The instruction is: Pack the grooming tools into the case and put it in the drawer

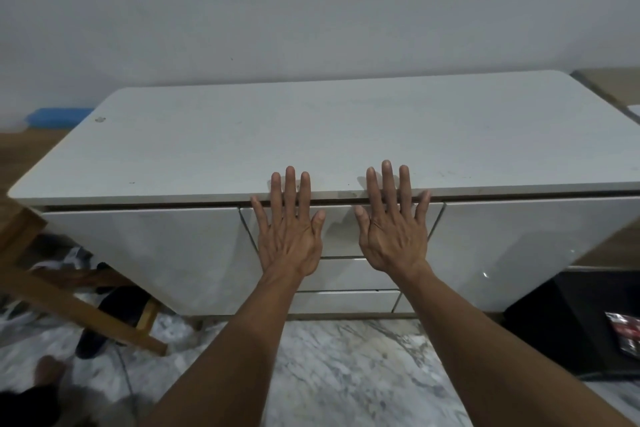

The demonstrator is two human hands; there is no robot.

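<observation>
A white cabinet [311, 135] stands against the wall, with a stack of shut drawers in its middle. My left hand [289, 229] and my right hand [391, 225] are held flat, fingers spread, in front of the top drawer [341, 229], fingertips reaching over the cabinet's front edge. Both hands hold nothing. No case and no grooming tools are in view.
A wooden chair frame [52, 291] stands at the left over dark shoes and clutter. A black box [581, 315] sits on the marble floor at the right. A blue container [59, 116] lies behind the cabinet's left end.
</observation>
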